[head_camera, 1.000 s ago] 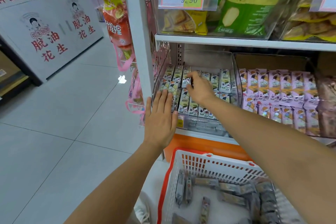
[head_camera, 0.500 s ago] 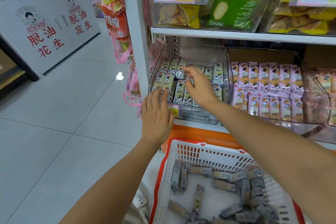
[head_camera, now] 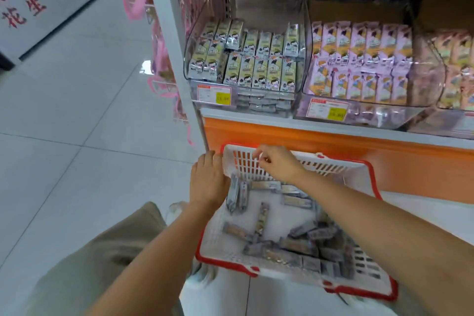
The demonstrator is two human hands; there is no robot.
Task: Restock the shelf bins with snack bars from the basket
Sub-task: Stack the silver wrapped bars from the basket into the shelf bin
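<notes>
Both hands down from the shelf since a sec ago, when the right was in among the stocked bars and the left flat at the bin front. Now both over the basket.

Left hand (head_camera: 209, 182): fingers straight, close together, nothing in it, resting against the basket (head_camera: 382, 185) at its near-left corner, just beside two bars (head_camera: 237, 194) leaning on the wall inside.

Right hand (head_camera: 275, 163): over the far wall of the basket, fingers curled loose, thumb and forefinger near pinched. Can't tell if anything's between them; looks empty.

Snack bars (head_camera: 295, 245): loose, grey wrappers, scattered on the basket floor, most heaped toward the right side. Plenty left.

Up on the shelf, left bin (head_camera: 191, 33): two rows standing, back row has a gap-ish dip mid-left, room on top. Pink-pack bin (head_camera: 310, 11) to the right looks full.

Step, as I judge it: reload, between placements. Next: drop right hand onto the heap, grab a few lying the same way, lift clear of the rim, then up to the left bin w/ labels facing front. Left prob. steadies the basket or picks the two leaning ones.
</notes>
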